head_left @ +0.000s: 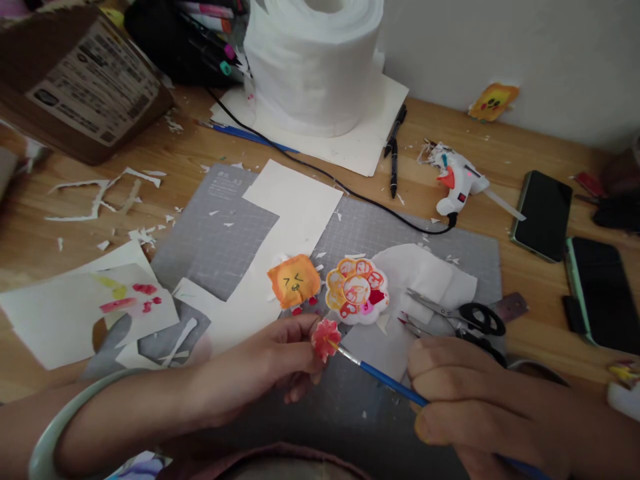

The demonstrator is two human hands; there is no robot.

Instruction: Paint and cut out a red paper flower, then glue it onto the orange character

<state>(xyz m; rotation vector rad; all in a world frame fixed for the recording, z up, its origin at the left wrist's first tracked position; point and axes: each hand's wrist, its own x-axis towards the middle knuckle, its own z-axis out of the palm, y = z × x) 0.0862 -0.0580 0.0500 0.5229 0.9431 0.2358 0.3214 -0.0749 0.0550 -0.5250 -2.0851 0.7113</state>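
Between the fingertips of my left hand [285, 357] is a small red flower-shaped piece [325, 339]. My right hand [460, 393] is closed round a blue paintbrush [390, 381], whose tip touches the middle of the red piece. Just beyond my left hand lies an orange square figure [295, 282] with a drawn face. To its right sits a flower-shaped palette [357, 291] with orange, red and pink paint in its wells. White tissue [420, 267] lies under open scissors [450, 313], close to my right hand.
A grey cutting mat [220, 220] bears cut white paper [300, 200]. A glue gun [460, 180] with a black cord, two phones [543, 213] and pens stand right of a large tissue roll [315, 67]. A cardboard box [85, 80] is at the back left; painted paper [95, 307] lies left.
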